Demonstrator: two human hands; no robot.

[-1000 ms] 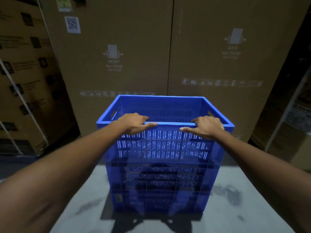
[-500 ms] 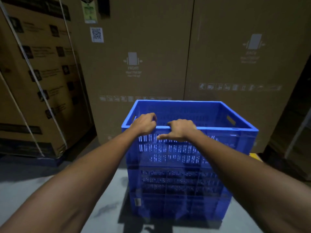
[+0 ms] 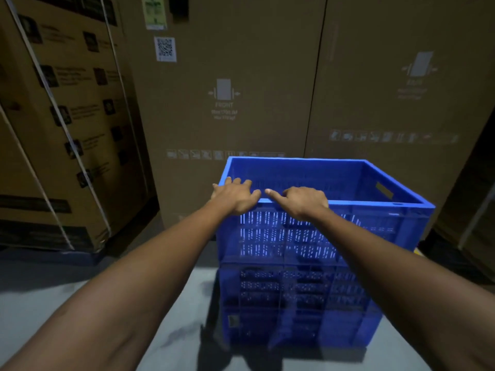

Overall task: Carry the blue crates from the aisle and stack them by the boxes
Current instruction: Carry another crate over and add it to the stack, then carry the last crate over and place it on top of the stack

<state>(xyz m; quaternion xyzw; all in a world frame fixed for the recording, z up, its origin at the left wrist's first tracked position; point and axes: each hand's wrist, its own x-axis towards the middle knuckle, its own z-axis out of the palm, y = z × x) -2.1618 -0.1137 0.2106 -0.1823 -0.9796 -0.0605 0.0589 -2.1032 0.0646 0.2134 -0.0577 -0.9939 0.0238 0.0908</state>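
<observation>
Top crate (image 3: 375, 223): seated on lower crates (image 3: 294, 303), just beside far boxes (image 3: 241, 116). Left hand (image 3: 234, 196): fingers (image 3: 238, 186) spread on near rim. Right hand (image 3: 304, 202): fingers curled over rim, index straight. Risk: both hands left of centre; shove may skew stack.

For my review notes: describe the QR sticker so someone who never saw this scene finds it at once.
Start at the tall cardboard box behind the stacked blue crates, the one printed FRONT. High on its left sits the QR sticker, just under a greenish label; it alone is a white square with a black code.
</observation>
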